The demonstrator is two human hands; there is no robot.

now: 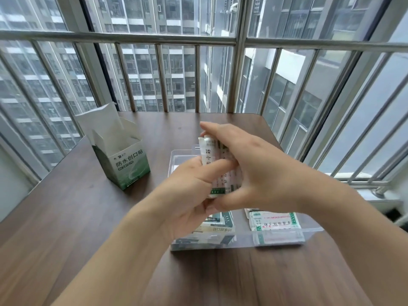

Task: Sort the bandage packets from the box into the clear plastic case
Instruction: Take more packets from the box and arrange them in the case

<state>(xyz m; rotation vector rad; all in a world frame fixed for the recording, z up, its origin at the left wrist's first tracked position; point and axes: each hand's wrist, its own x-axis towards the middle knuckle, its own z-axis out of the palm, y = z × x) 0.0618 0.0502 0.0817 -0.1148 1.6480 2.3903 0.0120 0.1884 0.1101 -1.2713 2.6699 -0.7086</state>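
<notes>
We see both grips grasping one stack of bandage packets: left hand beneath, right hand above, over the clear plastic case on the counter; open box stands left.

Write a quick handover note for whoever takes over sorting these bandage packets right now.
Left hand and right hand: both grip one stack of bandage packets above the clear plastic case.
Box: open, upright on the table, left of the case; contents not visible.
Done: packets already lie in the case's near-left section and near-right section.
Left: place the held stack, then check the box for more.
</notes>
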